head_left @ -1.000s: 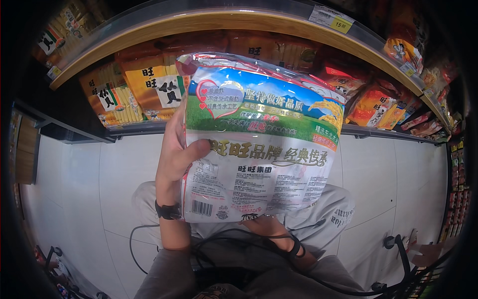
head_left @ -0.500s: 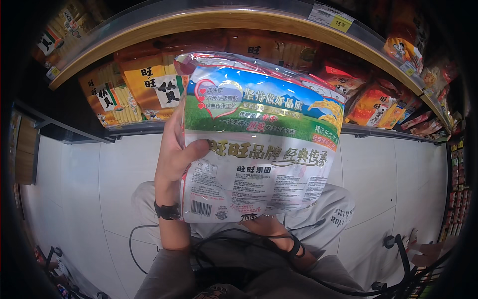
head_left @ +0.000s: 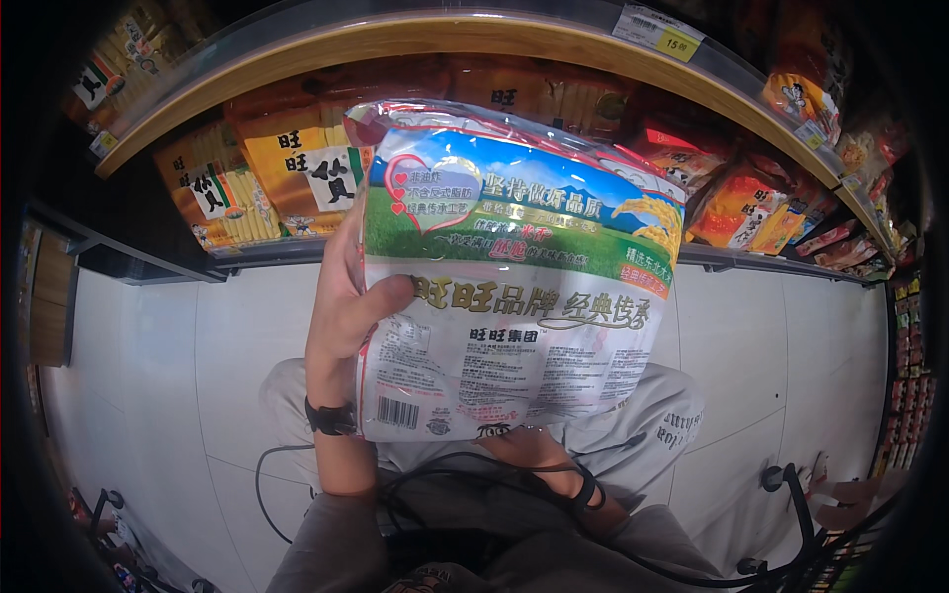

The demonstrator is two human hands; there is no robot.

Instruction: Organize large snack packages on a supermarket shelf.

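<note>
A large, shiny rice snack bag (head_left: 534,346) fills the middle of the head view, with its printed back turned up toward me. Blue sky, green field and a heart shape decorate its upper half; the lower half is white with fine print and a barcode. My left hand (head_left: 346,306) grips the bag's left edge, thumb on the front and fingers behind it. My right hand (head_left: 509,450) reaches under the lower edge of the bag; its fingers are hidden, so its hold is not visible. Both wrists wear dark bands.
Beyond the bag, a low shelf (head_left: 297,44) with a wooden edge holds several orange snack bags (head_left: 287,173) and red packets (head_left: 736,208). Pale floor tiles (head_left: 148,346) lie below. Black cables (head_left: 445,469) cross my lap. A dark metal frame (head_left: 806,524) stands at lower right.
</note>
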